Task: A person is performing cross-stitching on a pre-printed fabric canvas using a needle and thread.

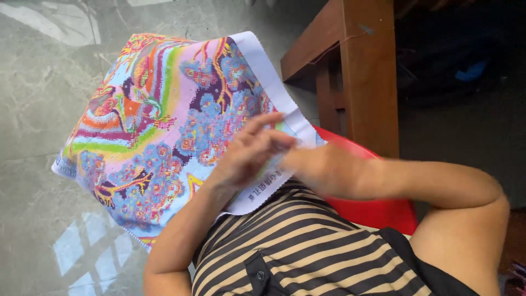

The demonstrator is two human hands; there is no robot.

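A large cross-stitch cloth [159, 120] with a dense pattern in pink, blue, orange and green, edged by a white border, is spread over my lap. My left hand [246, 153] lies on its near right part with the fingers apart and the fingertips touching the white border. My right hand [315, 167] comes in from the right and grips the cloth's border edge, its fingers partly hidden behind the left hand. No needle or thread is visible in either hand. My striped black and tan shirt [296, 246] fills the bottom of the view.
A red plastic seat [383, 211] shows under my right forearm. A brown wooden furniture frame [367, 71] stands just beyond it, close to the cloth's top corner. Glossy grey marble floor [38, 98] lies to the left, and a dark area to the far right.
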